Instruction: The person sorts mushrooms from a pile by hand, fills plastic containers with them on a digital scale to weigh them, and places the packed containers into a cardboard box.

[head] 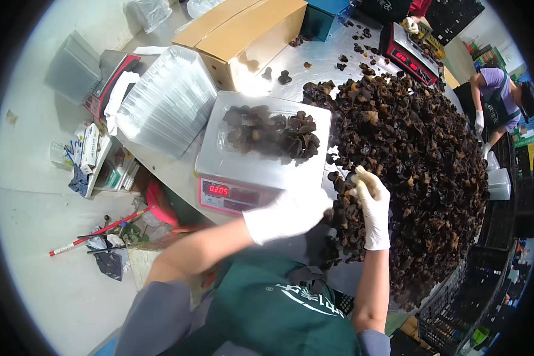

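Note:
A clear plastic tray of dark wood ear mushrooms (273,133) rests on the steel platform of a digital scale (267,178) with a lit red display. My left hand (289,216), in a white glove and blurred, is in front of the scale, its fingers toward the near left edge of the mushroom heap. My right hand (373,204), also gloved, is over that edge with its fingers bent; whether a piece lies between them I cannot tell. The large heap of wood ear mushrooms (418,164) spreads to the right of the scale.
Stacked clear plastic trays (169,98) stand left of the scale, a cardboard box (244,35) behind it. A second red scale (411,55) sits at the heap's far side. A co-worker (498,98) stands across the table; another's gloved hand (412,25) is by that scale. Black crates (454,302) are lower right.

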Tool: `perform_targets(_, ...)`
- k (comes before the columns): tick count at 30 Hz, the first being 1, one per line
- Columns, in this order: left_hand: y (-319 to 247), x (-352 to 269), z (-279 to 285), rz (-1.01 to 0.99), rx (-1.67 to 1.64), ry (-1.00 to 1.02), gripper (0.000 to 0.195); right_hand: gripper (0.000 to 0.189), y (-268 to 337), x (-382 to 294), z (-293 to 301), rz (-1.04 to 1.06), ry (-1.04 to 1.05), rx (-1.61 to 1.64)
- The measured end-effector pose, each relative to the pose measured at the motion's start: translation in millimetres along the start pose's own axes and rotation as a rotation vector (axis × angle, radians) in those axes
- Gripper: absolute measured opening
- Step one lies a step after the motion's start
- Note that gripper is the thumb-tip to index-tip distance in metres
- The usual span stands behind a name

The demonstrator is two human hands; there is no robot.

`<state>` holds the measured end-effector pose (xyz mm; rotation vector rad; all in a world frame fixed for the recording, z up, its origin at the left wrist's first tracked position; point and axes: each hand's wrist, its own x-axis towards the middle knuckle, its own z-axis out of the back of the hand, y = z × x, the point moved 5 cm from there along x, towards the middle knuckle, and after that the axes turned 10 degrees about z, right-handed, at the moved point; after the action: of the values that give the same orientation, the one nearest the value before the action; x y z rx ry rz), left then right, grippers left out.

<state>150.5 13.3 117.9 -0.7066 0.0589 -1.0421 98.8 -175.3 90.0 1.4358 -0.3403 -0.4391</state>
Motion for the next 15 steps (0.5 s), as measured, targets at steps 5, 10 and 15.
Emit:
perform_targets(5,-21,-28,-74,-0.054,0.247,0.053,0.037,0.035,59,42,-70,0.629,0.170,-0.585)
perform_targets(10,-35,-55,-70,-0.024,0.021,0.181,0.047,0.025,68,78,-119,0.875,0.297,-0.924)
perform_targets(15,-6,-94,-29,0.199,-0.171,0.124,0.043,0.014,101,46,-76,0.823,0.172,-0.673)
